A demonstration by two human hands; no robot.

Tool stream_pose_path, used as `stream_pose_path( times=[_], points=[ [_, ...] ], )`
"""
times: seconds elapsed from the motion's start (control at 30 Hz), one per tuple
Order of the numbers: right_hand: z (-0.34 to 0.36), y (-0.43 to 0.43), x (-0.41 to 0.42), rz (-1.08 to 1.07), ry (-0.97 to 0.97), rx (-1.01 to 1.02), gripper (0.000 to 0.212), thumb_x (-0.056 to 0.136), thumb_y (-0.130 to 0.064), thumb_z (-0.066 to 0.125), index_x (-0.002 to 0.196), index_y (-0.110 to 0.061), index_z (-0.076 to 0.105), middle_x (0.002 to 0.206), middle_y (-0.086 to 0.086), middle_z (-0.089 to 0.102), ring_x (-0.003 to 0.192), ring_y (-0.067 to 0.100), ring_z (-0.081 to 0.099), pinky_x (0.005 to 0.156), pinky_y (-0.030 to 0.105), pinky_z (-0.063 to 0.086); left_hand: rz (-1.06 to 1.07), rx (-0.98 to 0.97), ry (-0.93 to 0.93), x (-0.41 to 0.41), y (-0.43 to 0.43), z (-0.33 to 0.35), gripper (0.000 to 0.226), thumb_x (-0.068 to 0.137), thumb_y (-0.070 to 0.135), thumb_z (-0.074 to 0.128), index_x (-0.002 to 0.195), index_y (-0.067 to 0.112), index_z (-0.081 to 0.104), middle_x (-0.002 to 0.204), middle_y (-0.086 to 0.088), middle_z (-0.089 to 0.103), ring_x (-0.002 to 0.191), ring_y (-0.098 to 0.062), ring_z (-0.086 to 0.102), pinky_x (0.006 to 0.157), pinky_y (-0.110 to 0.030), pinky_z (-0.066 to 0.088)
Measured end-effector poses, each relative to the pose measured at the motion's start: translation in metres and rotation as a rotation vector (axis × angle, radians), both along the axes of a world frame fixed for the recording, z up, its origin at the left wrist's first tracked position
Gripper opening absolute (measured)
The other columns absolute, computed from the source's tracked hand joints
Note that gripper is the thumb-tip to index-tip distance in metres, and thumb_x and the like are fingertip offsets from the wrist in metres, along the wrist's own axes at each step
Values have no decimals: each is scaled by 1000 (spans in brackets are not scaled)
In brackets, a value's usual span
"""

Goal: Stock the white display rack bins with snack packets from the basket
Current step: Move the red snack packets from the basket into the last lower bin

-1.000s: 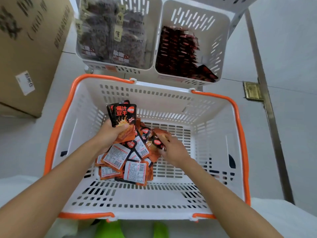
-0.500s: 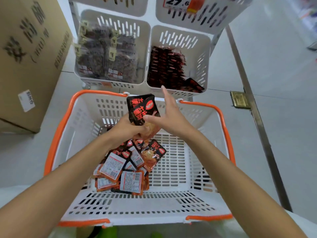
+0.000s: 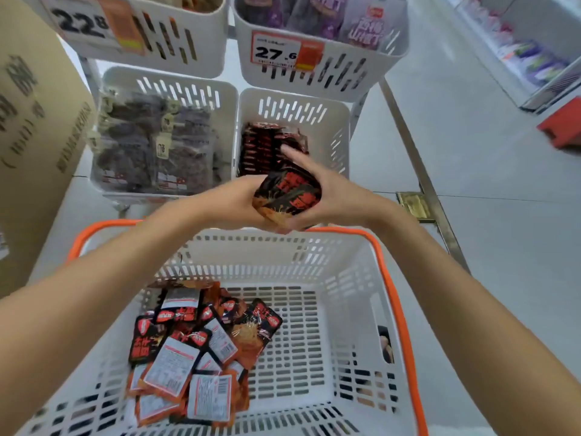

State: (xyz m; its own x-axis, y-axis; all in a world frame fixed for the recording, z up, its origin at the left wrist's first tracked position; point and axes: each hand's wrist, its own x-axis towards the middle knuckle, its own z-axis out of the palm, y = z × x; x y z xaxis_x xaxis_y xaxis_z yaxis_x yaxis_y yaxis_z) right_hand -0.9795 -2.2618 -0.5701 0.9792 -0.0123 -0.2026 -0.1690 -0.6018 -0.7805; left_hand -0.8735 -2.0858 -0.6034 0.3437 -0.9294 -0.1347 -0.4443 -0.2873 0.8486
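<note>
Both bare forearms are angling in from the bottom corners, hands meeting just above the middle of the frame. The left hand [image 3: 231,199] is cupping one side of a small stack of snack packets [image 3: 287,195]. The right hand [image 3: 336,196] is wrapping the other side, its fingers [image 3: 291,155] pointing up-frame.

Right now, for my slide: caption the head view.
Left hand and right hand hold snack packets between basket and rack bin.

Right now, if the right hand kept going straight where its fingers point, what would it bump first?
Probably the dark red packets stacked in the lower right white slotted plastic bin. The right hand, holding a black-and-red packet stack with the left hand, points there, though depth is unclear.
</note>
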Motion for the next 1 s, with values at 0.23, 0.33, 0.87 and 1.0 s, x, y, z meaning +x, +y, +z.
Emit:
stream_pose_path(
  times=[0.23,0.33,0.87,1.0],
  points=[
    [-17,-98,22,-363,-257,-194,38,82,-27,80,117,-23,65,101,-7,70,88,3,66,79,18,53,140,248,-443,61,-72,-36,125,70,60,78,158,23,-2,165,-5,16,152,-25,12,123,-42,18],
    [-58,-123,36,-344,-181,-465,38,85,-35,76,119,-27,63,109,-4,70,100,16,65,86,31,53,63,370,-638,78,-85,-74,124,70,83,58,157,27,-11,166,0,-12,151,-21,-18,123,-49,-6],
    [-149,-127,86,-6,143,-427,84,85,-66,55,152,-42,10,149,14,37,133,32,42,107,44,39,82,422,-879,97,-75,-141,133,54,101,2,156,17,-14,165,-7,-14,151,-21,-18,120,-44,-15],
    [-150,-124,87,-52,38,-395,82,84,-64,58,152,-34,21,154,2,24,135,22,35,110,37,35,90,399,-858,94,-75,-139,130,59,100,12,157,17,-10,166,-6,-12,152,-20,-16,121,-43,-13]
  ],
)
